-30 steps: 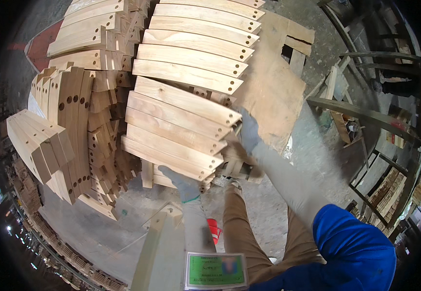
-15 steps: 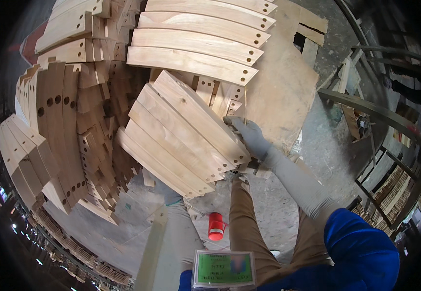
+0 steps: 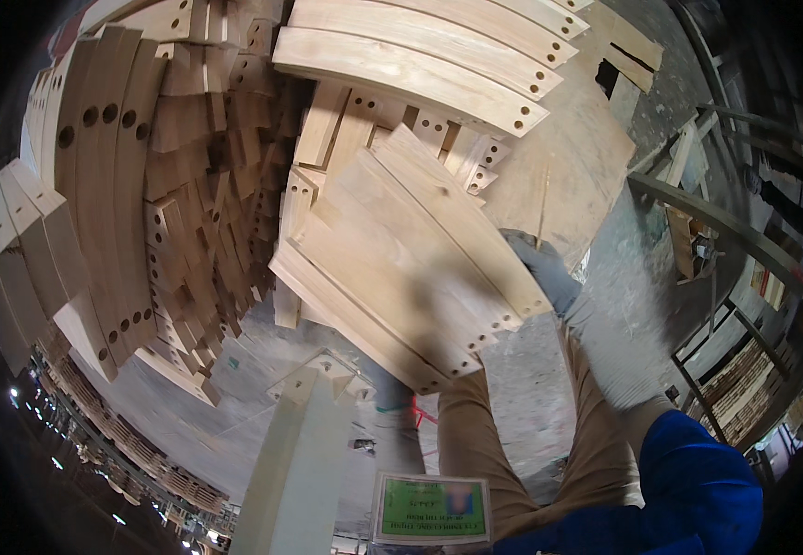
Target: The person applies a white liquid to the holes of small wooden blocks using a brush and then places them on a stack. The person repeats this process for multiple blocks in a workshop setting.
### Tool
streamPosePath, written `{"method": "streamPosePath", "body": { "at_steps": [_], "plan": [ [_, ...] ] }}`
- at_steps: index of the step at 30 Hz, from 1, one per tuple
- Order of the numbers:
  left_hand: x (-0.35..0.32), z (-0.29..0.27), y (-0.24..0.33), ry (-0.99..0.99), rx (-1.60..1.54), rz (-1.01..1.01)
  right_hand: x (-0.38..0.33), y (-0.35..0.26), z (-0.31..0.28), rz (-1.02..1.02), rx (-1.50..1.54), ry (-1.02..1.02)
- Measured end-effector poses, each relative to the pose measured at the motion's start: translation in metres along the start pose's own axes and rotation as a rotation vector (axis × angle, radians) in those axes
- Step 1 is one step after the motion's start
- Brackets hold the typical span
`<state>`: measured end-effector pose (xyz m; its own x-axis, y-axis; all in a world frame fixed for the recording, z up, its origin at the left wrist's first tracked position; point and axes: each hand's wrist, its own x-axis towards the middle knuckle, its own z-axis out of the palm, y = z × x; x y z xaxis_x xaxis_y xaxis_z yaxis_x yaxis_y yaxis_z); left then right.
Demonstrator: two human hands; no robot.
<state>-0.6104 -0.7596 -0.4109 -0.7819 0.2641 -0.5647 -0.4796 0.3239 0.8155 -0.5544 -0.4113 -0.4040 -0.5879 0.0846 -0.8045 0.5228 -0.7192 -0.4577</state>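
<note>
I hold a bundle of several curved pale wooden slats [image 3: 401, 259] with drilled holes at their ends, tilted down toward me. My right hand [image 3: 542, 270], in a grey glove, grips the bundle's right end. My left hand [image 3: 385, 381], also gloved, sits under the bundle's lower edge and is mostly hidden by the wood. The bundle hangs in front of a large stack of similar slats [image 3: 189, 185].
More curved slats [image 3: 420, 55] lie stacked at the top. A flat plywood sheet [image 3: 568, 176] lies to the right on the concrete floor. A pale wooden post [image 3: 300, 462] rises at the bottom centre. Metal racks [image 3: 725, 277] stand at the right.
The bundle has come away from the stack toward me and tilted steeper. My right hand has shifted along its right end, and my view has moved closer to the stacks.
</note>
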Motion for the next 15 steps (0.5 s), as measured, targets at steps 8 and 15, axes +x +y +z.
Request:
{"method": "streamPosePath", "body": {
  "at_steps": [8, 15],
  "plan": [
    [-0.044, 0.007, 0.002, 0.075, -0.127, -0.09, 0.024, -0.01, -0.031, -0.347, -1.251, -0.196],
    [-0.081, 0.017, 0.008, 0.11, -0.223, -0.163, 0.044, -0.006, -0.016, -0.591, -1.324, -0.17]
  ]
}}
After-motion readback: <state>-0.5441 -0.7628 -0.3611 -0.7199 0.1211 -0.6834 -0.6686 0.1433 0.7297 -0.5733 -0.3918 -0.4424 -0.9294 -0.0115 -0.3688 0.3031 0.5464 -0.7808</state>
